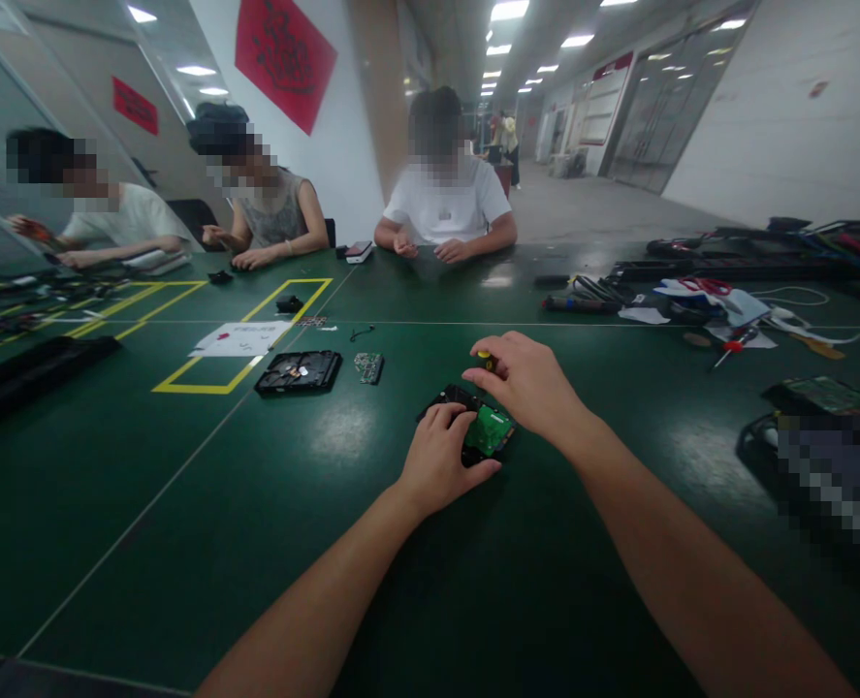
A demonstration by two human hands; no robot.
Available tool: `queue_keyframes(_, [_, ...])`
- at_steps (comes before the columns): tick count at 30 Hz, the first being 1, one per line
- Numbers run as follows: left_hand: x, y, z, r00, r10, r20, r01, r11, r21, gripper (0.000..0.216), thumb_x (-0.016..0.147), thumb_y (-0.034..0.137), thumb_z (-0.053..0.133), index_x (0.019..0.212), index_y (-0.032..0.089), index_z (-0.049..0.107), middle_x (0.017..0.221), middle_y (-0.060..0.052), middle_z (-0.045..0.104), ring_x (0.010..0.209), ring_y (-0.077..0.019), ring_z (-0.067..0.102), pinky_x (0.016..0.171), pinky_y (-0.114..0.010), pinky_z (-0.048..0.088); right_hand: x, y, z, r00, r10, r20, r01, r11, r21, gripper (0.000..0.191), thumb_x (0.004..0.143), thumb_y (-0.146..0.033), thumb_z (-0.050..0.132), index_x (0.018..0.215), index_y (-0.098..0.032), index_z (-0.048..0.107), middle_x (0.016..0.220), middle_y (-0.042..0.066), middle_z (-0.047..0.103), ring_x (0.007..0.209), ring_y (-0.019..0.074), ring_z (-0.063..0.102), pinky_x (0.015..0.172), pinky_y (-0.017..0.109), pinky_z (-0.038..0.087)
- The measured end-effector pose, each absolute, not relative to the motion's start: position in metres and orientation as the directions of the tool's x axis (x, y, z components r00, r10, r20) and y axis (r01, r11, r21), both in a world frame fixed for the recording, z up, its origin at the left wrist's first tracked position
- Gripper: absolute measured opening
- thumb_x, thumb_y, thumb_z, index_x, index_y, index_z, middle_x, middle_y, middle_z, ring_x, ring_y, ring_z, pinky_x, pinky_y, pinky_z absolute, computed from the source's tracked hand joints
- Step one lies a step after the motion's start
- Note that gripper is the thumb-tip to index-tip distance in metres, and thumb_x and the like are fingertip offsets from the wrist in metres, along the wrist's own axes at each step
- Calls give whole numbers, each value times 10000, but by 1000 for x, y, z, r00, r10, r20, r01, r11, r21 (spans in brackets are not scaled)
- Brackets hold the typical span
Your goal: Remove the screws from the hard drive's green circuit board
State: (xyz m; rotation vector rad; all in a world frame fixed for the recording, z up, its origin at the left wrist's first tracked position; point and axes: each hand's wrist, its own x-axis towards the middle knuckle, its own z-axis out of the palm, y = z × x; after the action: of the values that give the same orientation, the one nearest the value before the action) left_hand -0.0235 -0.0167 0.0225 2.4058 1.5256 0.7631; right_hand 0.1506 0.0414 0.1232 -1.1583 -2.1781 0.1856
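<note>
A hard drive (489,430) with a green circuit board facing up lies on the green table in front of me. My left hand (440,451) grips it from the left, fingers over its far side and thumb along the near edge, hiding part of its black case. Just above its far right side, my right hand (527,373) pinches a small screwdriver (486,361) by its yellow and black handle. The screwdriver's shaft is too hard to make out, so I cannot tell whether its tip touches the drive.
Left of the drive lie a small circuit board (368,367) and a black drive case (299,372). A paper sheet (240,339) sits within yellow tape. Cables and tools, including a red-handled screwdriver (735,345), lie at the right. Several people sit across the table.
</note>
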Motion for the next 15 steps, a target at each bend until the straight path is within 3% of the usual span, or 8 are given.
queue_keyframes(7, [-24,-15,21,339,884,322,782,-454,426,679,792,543,812,1359,236,599,1380,-122,572,1302,-351,498,1121,-529,433,150,47,118,-336,782,525,727,570,-383,203,894,-360,768,994,-204,684,901,59,630,773,205,582,759,340,441])
queue_keyframes(15, [-24,-15,20,335,885,323,784,-452,426,676,789,545,812,1357,246,602,1374,-114,574,1300,-344,506,1129,-524,434,151,52,117,-349,770,535,699,594,-399,156,911,-298,743,1034,-218,691,920,64,648,813,216,592,798,346,459])
